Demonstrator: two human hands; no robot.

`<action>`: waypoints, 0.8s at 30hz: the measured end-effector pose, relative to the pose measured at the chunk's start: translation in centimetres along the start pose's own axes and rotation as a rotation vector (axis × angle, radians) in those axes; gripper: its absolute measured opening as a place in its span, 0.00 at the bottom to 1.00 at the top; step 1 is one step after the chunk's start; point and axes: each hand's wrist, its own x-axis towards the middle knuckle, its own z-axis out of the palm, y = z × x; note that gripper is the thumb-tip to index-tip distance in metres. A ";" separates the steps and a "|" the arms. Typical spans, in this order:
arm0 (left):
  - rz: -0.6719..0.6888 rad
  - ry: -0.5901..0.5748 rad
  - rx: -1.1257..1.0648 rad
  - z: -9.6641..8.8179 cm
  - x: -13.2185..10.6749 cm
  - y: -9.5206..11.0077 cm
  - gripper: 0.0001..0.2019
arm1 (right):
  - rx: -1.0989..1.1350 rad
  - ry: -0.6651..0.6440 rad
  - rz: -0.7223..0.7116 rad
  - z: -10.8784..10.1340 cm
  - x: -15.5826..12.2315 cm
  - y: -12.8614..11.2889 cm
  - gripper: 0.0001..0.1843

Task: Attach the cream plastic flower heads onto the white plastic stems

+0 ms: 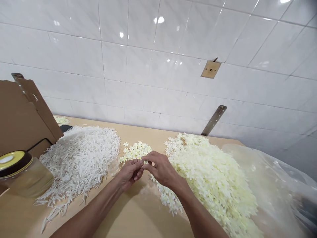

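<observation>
In the middle of the head view my left hand (130,172) and my right hand (159,168) meet, fingertips touching. Both are closed in a pinch, and whatever small piece sits between the fingers is too hidden to name. Just behind them lies a small group of pale yellow artificial flowers (137,149). A big heap of cream-yellow flower pieces (210,178) spreads to the right of my right hand, with a few white flower pieces (169,198) under that forearm. Left of my left hand is a pile of thin white stem-like pieces (86,162).
A clear jar (37,177) with a yellow and dark lid stands at the left, before a brown cardboard box (24,112). Clear plastic sheeting (272,181) lies at the right. A metal bracket (214,119) rises at the table's (138,215) back edge, against the tiled wall.
</observation>
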 end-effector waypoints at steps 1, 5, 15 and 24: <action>-0.002 0.011 0.002 0.1 -0.1 0.1 0.23 | 0.001 0.004 0.009 0.0 0.0 -0.1 0.09; 0.006 0.043 -0.012 0.4 -0.2 0.3 0.22 | -0.025 0.036 0.057 -0.1 0.0 -0.1 0.11; 0.019 -0.020 0.011 0.6 -0.8 0.7 0.23 | -0.073 -0.050 -0.084 -0.8 -0.4 -0.4 0.11; 0.068 0.053 0.004 0.2 -0.5 0.5 0.21 | -0.138 0.119 -0.101 1.7 -0.5 0.9 0.10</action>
